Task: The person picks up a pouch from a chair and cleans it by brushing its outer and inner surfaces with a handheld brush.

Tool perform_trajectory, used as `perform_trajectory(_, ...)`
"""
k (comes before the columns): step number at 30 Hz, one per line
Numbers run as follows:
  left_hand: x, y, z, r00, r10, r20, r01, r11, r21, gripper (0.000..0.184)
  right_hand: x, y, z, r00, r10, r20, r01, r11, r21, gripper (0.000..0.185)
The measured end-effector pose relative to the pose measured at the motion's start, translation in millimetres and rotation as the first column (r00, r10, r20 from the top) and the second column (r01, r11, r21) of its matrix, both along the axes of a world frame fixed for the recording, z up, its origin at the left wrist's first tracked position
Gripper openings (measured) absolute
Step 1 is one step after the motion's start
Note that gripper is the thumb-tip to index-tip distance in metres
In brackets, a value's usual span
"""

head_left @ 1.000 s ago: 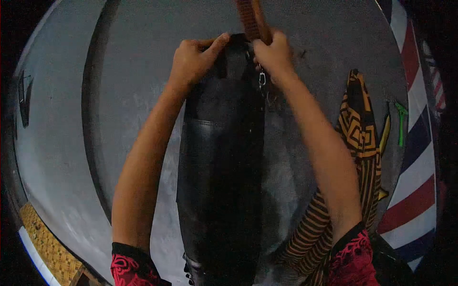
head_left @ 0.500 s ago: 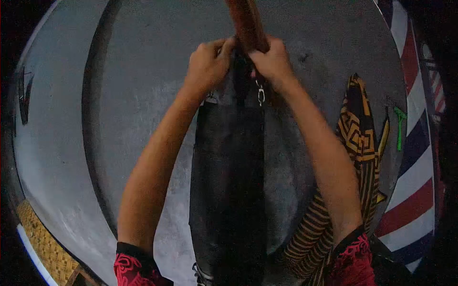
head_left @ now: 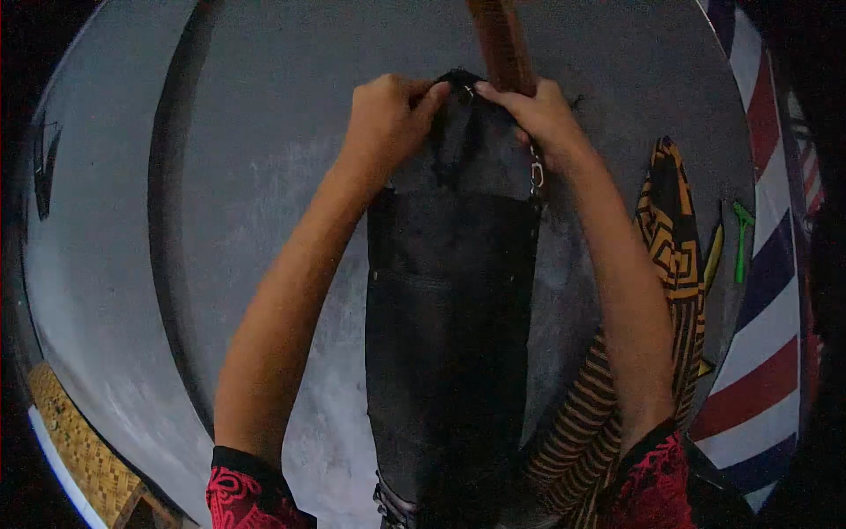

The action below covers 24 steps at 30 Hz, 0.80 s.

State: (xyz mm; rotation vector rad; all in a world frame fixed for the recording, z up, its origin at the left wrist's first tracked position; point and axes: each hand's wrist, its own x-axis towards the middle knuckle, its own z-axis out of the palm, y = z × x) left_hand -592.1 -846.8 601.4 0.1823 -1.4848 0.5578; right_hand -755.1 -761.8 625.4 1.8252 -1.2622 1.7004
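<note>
A black apron-like piece (head_left: pixel 449 335) hangs down the middle against a grey wall, its narrow top gathered between both hands. My left hand (head_left: pixel 392 115) pinches the upper left of its black top loop. With my right hand (head_left: pixel 542 119) I hold the upper right of the loop, and a brown brush-like object (head_left: pixel 504 44) rises from the same grip. Just below my right hand dangles a small metal clip (head_left: pixel 538 175). What the loop hangs from, if anything, cannot be made out.
A black and orange patterned cloth (head_left: pixel 674 220) hangs at the right, beside a green razor-like tool (head_left: pixel 742 238) and a yellow item (head_left: pixel 715 256). Red, white and blue stripes (head_left: pixel 758 379) run down the right edge. Woven matting (head_left: pixel 84 441) shows at lower left.
The brown object and my right hand have shifted right. My hands are farther apart, and the black loop between them is spread wider. The black piece's upper edge sits lower than a second ago.
</note>
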Motion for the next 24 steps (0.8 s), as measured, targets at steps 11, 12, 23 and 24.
perform_trajectory(11,11,17,-78,0.853,-0.519,0.052,0.453,0.787,0.419,0.045,-4,-1,-89,0.974,0.226,-0.025,-0.226,0.974,0.017,0.03)
perform_trajectory(12,17,38,-98,0.724,-0.689,-0.046,0.586,0.578,0.568,0.05,-10,-4,-101,0.967,0.256,0.001,-0.256,0.966,0.023,0.029)
perform_trajectory(23,16,90,-299,0.994,0.062,0.093,-0.104,0.812,0.575,0.085,-1,36,-244,0.842,-0.448,-0.3,0.405,0.893,-0.197,0.052)
perform_trajectory(24,19,91,-312,0.993,0.064,0.103,-0.115,0.775,0.621,0.085,-2,37,-254,0.848,-0.423,-0.32,0.399,0.906,-0.141,0.052)
